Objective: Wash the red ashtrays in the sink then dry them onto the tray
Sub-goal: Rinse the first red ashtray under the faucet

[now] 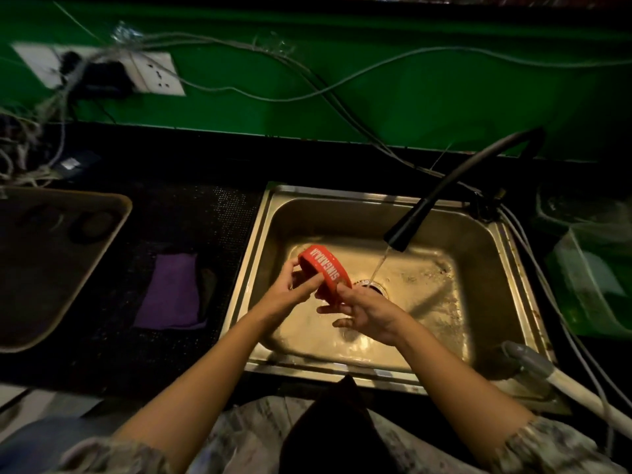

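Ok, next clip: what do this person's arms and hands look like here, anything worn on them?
Both forearms are bare from the wrist up past the elbow. The left hand and right hand wear no gloves, and no rings, watch or bracelets show. Loose sleeves in a mottled grey and pale print begin at the upper arms, near the bottom of the frame. The dim light hides finer detail.

Quantities: one red ashtray (325,268), one sink (478,234), one faucet (444,189), one tray (113,213), one purple cloth (171,292), two hands. A second, darker cloth possibly lies beneath.
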Available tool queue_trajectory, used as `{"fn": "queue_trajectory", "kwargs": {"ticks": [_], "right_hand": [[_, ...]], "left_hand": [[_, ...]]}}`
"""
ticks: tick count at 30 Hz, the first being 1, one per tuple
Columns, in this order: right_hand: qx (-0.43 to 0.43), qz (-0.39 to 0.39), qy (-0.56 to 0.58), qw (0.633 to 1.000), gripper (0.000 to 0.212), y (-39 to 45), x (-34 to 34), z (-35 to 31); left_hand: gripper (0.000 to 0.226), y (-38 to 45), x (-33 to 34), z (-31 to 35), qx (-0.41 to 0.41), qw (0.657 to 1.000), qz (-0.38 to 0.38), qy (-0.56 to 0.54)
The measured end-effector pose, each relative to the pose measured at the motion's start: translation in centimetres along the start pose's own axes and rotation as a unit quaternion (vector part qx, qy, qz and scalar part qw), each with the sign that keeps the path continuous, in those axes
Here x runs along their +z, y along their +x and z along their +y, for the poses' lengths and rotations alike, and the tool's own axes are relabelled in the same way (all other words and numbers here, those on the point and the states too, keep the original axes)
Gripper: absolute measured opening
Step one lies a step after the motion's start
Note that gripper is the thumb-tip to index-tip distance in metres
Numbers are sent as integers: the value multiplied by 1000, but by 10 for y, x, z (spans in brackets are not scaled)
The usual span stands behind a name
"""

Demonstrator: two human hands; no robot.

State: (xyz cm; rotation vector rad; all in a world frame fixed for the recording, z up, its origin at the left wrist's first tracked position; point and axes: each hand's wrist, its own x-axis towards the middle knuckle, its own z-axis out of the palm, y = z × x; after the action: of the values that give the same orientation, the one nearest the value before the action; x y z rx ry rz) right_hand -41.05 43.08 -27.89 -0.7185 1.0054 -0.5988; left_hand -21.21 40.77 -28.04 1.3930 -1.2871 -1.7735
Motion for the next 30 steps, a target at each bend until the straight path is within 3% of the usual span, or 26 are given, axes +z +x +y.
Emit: {"fn": "queue_trajectory", "kwargs": {"ticks": [4, 7, 10, 14, 16, 18, 21, 26, 30], "right_hand": [[23, 41, -58, 997, 64, 17, 28, -6], [11, 33, -93, 995, 54, 31, 51, -11], [1, 29, -102, 994, 48, 46, 81, -19], [3, 67, -162, 984, 73, 76, 106, -36], [10, 96, -266, 959, 82, 93, 114, -45], [4, 150, -384, 911, 77, 111, 122, -55], [-16, 225, -505, 833, 65, 141, 133, -70], [-35, 298, -573, 763, 58, 179, 148, -96], [-52, 331, -604, 723, 51, 195, 155, -120]], "left_hand": [[94, 1, -11, 3, -39, 986, 53, -154], [95, 1, -32, 10, -27, 979, 64, -189], [97, 5, -64, 20, -13, 982, 80, -172], [90, 22, -129, 36, -24, 990, 130, -40], [89, 37, -169, 45, -28, 984, 170, 34], [100, 53, -209, 55, -29, 968, 203, 145], [111, 78, -260, 67, -55, 915, 236, 322], [111, 119, -309, 73, -72, 854, 228, 463], [108, 146, -338, 72, -51, 833, 222, 504]]}}
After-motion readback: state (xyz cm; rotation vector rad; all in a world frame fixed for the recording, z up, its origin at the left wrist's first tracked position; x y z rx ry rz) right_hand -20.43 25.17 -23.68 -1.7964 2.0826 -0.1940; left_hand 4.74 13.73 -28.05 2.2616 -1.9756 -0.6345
